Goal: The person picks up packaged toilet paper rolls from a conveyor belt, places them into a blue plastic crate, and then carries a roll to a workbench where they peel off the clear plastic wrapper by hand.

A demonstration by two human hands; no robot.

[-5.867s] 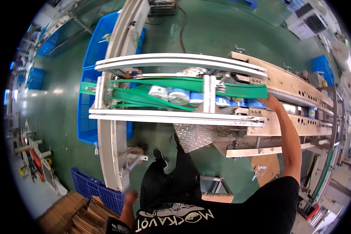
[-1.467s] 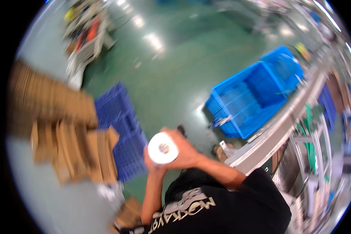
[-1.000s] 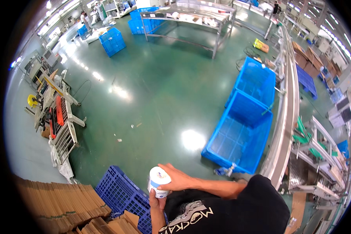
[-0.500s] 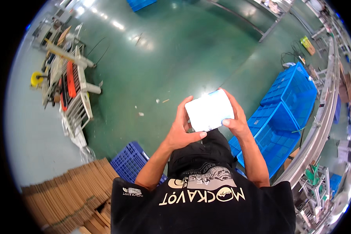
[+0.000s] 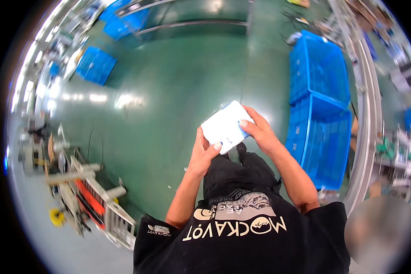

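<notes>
A white block-shaped package (image 5: 226,128) with small blue marks is held up in front of my body, glare washing out most of its face. My left hand (image 5: 202,153) grips its lower left end, thumb near the front edge and fingers underneath. On the opposite end my right hand (image 5: 260,131) is closed round it, with the thumb lying on the upper face. The package tilts, its right end farther from me. Its underside and most fingertips are hidden.
Two large blue crates (image 5: 309,132) stand to my right, alongside a metal rail (image 5: 367,118). To the left is a white slatted frame (image 5: 116,214) with an orange part. Another blue crate (image 5: 96,65) sits at the far left, and a metal-legged table (image 5: 192,23) stands ahead.
My body has turned right, so the cardboard stack has left view and more blue crates appear at far left. The package has tilted more in my hands, which still hold it.
</notes>
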